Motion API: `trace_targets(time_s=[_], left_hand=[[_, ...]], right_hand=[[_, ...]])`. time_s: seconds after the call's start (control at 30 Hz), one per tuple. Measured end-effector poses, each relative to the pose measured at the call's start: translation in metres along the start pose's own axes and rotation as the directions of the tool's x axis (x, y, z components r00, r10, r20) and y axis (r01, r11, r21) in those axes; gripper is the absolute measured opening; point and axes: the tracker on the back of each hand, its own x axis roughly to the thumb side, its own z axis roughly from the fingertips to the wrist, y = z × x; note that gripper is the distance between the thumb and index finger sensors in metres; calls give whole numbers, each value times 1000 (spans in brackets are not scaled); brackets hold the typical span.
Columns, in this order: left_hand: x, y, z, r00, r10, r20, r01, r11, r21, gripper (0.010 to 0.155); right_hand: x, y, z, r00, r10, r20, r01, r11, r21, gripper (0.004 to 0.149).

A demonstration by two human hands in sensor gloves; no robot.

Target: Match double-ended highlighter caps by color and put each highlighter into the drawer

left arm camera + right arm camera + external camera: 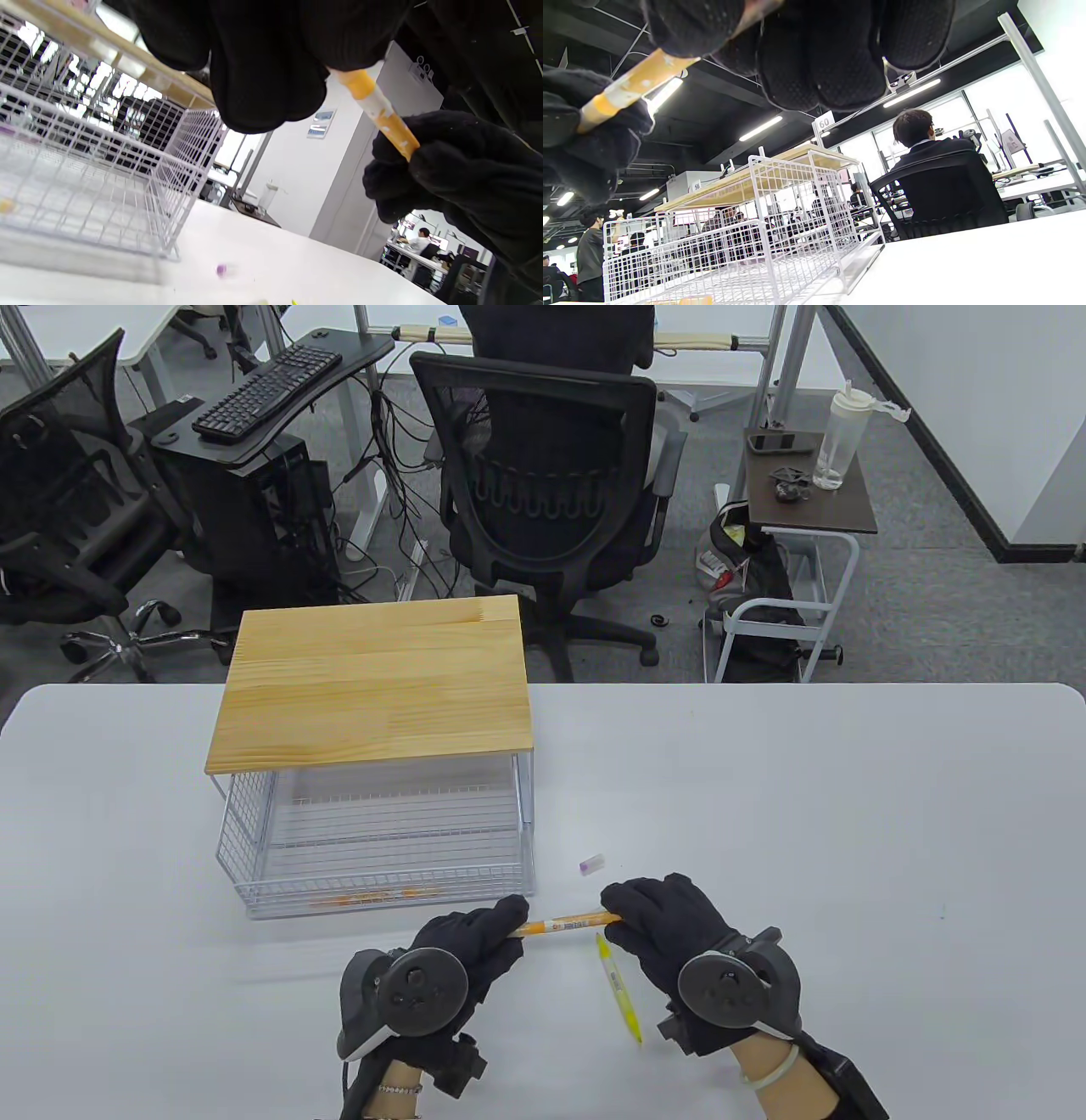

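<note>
1. A white tabletop (848, 831) fills the lower half of the table view; an office with chairs lies behind it in the upper half.
2. Left of centre stands a wire drawer (382, 848) under a wooden top (373, 691). The drawer is pulled out toward the lower edge of the frame.
3. Orange shapes show through the drawer's front mesh, so at least one orange pen seems to be inside already; how many, I cannot tell.
4. Both gloved hands sit at the bottom centre, just in front of the drawer.
5. The left hand (462, 954) has its fingers curled round the left end of an orange highlighter (564, 922).
6. The right hand (670, 925) pinches the highlighter's right end. The pen lies level between the two hands, lifted off the tabletop.
7. The pen's ends are hidden inside the gloves, so whether a cap is going on or is already seated cannot be told.
8. A yellow highlighter (619, 988) lies on the tabletop between the hands, slanting toward the lower right.
9. A small purple cap (591, 863) lies alone just above the right hand, near the drawer's right front corner.
10. Judged from this, the task is partly done: the orange pen in hand, the yellow pen and the purple cap are not yet in the drawer.
</note>
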Motion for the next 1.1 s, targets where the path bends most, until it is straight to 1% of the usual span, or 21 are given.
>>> trace_targets(time_s=[0.13,0.27,0.43,0.57,0.7,0.87,0.97,1.1], left_hand=[[7,1,2,994,-112,14,112,993,40,47],[13,0,4,970,-243,7,241,967,78,47],[20,1,6,951,-308,21,304,947,109,47],[27,-2,7,915,-403,16,397,907,139,47],[34,-4,8,889,-456,37,446,882,154,47],[42,-4,10,874,-484,54,468,866,175,47],[46,-4,10,856,-514,61,497,849,180,48],[49,-6,11,842,-535,65,517,836,184,48]], right_hand=[[-2,5,0,999,-46,2,46,999,22,42],[0,7,1,997,-73,11,72,997,32,42],[-1,8,1,994,-109,6,108,993,50,42],[-4,9,1,981,-194,-12,195,977,85,42],[-8,7,0,973,-230,-12,230,966,115,42],[-14,4,-2,951,-310,-24,310,939,148,42],[-17,5,-2,928,-369,-46,371,911,181,43],[-21,8,-3,915,-399,-60,403,896,185,43]])
